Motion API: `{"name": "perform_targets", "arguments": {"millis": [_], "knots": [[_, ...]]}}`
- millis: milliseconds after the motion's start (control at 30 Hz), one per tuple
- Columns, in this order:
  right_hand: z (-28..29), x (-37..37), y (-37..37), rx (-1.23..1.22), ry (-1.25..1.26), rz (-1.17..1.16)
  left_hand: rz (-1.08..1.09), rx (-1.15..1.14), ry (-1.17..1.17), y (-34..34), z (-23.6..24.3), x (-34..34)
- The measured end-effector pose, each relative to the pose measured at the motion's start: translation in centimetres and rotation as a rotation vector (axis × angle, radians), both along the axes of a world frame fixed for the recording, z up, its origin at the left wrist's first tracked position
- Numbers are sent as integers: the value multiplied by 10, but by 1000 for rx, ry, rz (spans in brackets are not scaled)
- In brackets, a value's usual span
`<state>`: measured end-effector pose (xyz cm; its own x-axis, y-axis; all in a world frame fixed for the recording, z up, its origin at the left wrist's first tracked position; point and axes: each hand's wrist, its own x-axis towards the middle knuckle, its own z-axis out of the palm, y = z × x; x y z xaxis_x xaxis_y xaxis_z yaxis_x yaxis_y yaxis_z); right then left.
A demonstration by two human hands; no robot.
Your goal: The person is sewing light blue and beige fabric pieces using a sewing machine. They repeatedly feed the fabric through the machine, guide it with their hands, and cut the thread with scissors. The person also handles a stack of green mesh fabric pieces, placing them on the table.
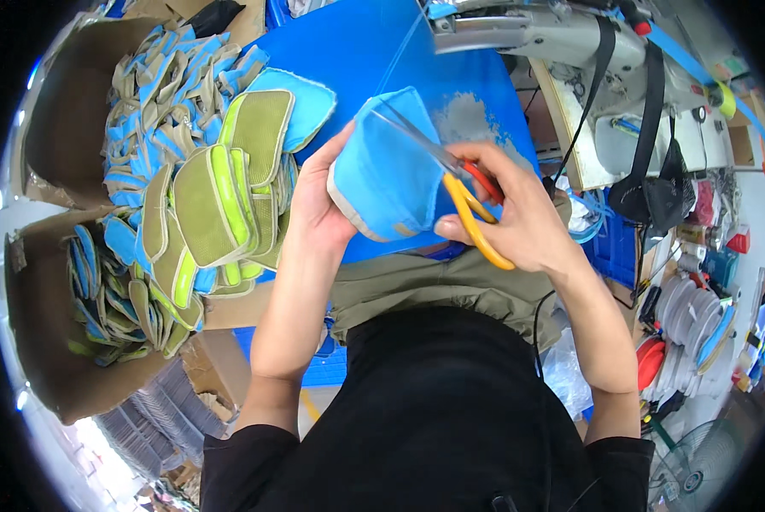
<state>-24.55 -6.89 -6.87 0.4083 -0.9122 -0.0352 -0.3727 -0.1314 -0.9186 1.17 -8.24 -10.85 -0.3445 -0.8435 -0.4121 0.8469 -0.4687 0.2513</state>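
Over one blue counter (pixel 340 51) are one left hand (pixel 323 183), one right hand (pixel 515 209), one pair of scissors (pixel 453 162) and one held blue pad (pixel 391 179). Left of that counter, two open cardboard boxes (pixel 62 111) (pixel 45 316) contain pads overlapping too much to count; right of it, one fan (pixel 697 478).

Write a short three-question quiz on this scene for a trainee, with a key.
1. Multiple choice: which hand holds the scissors? A: left. B: right. C: neither.
2. True or false: the left hand is empty.
3. Fill in: the green pads lie to the ___ of the blue fabric piece.

Key: 1. B, the right hand. 2. False; it holds the blue fabric piece. 3. Left.
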Motion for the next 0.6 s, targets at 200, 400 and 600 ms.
{"name": "perform_targets", "arguments": {"millis": [200, 400, 600], "knots": [[-20, 1, -9, 184, -24, -92, 7, -89, 97, 10, -9, 23], [-94, -50, -1, 85, 411, -339, 125, -157, 34, 40, -10, 43], [-117, -54, 4, -136, 432, -285, -332, -593, -1022, 51, 13, 10]]}}
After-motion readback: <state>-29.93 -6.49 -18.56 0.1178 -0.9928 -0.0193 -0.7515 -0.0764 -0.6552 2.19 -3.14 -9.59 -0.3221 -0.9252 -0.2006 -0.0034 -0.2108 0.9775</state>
